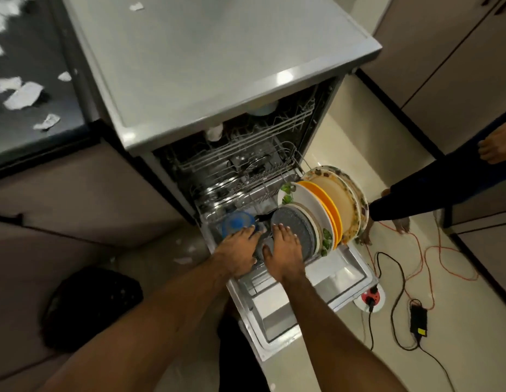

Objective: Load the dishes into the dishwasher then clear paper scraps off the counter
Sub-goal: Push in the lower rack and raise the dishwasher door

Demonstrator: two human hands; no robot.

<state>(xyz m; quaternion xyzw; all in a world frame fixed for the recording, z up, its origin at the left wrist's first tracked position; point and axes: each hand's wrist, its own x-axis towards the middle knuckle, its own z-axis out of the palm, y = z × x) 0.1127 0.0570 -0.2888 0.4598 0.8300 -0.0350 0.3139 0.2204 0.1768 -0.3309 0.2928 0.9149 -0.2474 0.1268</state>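
Note:
The dishwasher stands open with its lower rack pulled out over the door. Several plates stand on edge in the rack: a grey speckled plate, white plates, an orange plate and a patterned beige plate. A blue bowl sits at the rack's left. My right hand grips the near rim of the grey speckled plate. My left hand is closed on a dark grey dish between the two hands, mostly hidden. Paper scraps litter the dark counter at the left.
The upper rack holds metal ware. One scrap lies on the dishwasher top, more on the floor. Another person's feet stand at the right. Orange and black cables, a power adapter and a black bag lie on the floor.

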